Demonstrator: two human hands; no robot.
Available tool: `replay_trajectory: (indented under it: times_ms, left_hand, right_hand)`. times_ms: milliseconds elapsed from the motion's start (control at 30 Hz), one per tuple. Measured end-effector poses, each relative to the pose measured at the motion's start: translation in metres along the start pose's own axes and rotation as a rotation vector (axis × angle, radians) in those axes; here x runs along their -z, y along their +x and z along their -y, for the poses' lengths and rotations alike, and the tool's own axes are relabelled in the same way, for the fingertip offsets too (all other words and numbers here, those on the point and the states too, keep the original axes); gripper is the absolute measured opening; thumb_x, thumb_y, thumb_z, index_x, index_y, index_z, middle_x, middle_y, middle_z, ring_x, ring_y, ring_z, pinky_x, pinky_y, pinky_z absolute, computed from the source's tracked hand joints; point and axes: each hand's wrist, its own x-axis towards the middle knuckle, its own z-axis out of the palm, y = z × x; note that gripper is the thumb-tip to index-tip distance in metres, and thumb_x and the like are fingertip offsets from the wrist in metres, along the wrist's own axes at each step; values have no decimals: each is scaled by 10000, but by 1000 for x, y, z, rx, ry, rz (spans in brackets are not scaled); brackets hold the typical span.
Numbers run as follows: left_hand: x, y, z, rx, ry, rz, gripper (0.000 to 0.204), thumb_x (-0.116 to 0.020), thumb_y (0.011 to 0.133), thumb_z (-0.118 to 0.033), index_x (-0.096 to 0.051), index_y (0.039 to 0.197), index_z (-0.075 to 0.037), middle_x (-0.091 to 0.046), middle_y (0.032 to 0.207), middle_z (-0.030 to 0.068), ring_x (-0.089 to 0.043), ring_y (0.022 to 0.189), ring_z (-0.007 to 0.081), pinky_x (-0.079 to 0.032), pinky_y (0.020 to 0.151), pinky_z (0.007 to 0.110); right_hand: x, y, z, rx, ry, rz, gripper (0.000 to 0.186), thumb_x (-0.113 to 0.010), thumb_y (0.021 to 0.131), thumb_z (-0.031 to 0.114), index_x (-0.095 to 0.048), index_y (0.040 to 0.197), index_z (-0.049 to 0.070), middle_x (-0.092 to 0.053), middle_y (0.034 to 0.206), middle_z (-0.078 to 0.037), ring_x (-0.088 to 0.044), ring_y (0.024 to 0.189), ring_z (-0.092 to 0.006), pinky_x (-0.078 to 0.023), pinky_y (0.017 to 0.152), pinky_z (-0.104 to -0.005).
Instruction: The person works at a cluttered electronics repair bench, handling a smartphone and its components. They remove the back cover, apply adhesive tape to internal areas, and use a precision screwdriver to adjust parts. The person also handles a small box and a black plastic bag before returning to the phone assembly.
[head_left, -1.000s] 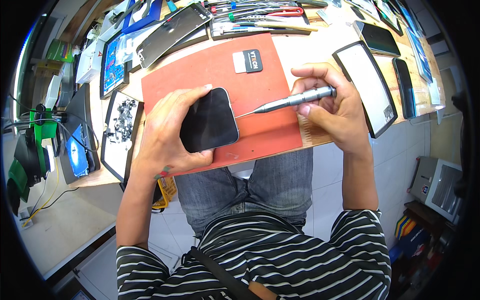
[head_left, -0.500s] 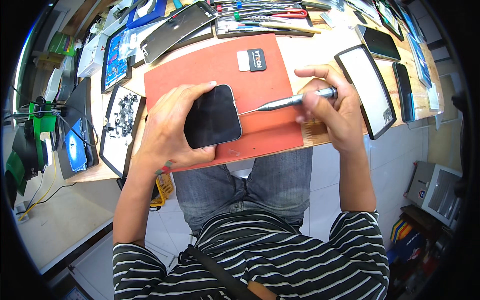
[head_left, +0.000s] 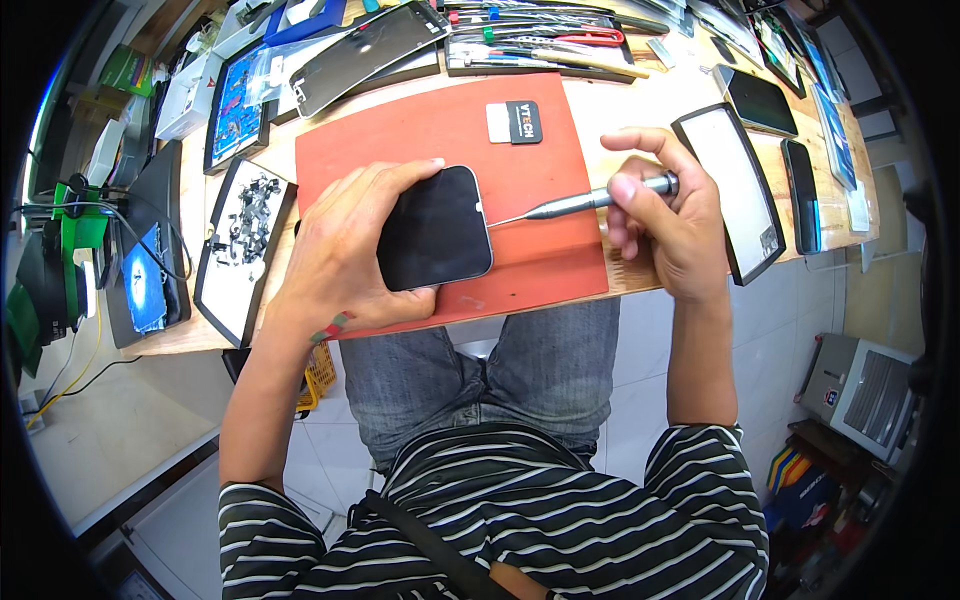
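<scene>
My left hand (head_left: pixel 345 240) is wrapped around a black-screened smartphone (head_left: pixel 435 230), thumb along its near edge and fingers over the far one. The phone is held above a red-orange work mat (head_left: pixel 545 255). In my right hand (head_left: pixel 668 215) is a slim silver precision screwdriver (head_left: pixel 575 206), pinched by the thumb and fingers near its dark end cap, with the index finger raised. Its thin tip points left and meets, or nearly meets, the phone's right-hand short edge; contact is hard to tell.
A black-and-white card (head_left: pixel 514 123) lies on the mat. To the left stands a tray (head_left: pixel 225 290) of small dark parts; to the right, a white-surfaced tray (head_left: pixel 735 190) and a dark phone (head_left: pixel 800 195). Tweezers and other tools fill a tool tray (head_left: pixel 545 72) at the back.
The whole view has shifted slightly, carrying the bench and both hands with it. The left hand still holds the phone, and the right fingers have moved a little on the screwdriver.
</scene>
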Motion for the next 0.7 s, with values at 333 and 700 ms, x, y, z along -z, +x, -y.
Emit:
replay_trajectory:
  times_ms: [333, 700]
  left_hand:
    - [0, 2, 0, -5, -25, -6, 863, -803, 553, -201, -583, 1380, -84, -679, 1192, 155, -662, 1097, 367, -536, 947, 450]
    - [2, 0, -1, 30, -42, 9, 857, -819, 563, -206, -589, 1379, -78, -680, 1210, 154, -665, 1099, 351, -533, 973, 448]
  right_hand:
    - [-3, 1, -4, 63, -25, -33, 341, -708, 1004, 133, -624, 1299, -17, -656, 778, -15, -616, 655, -46, -496, 564, -183]
    - [-25, 9, -2, 247, 1, -209, 288, -702, 1022, 207, -679, 1168, -40, -626, 675, -7, -598, 547, -61, -512, 522, -214]
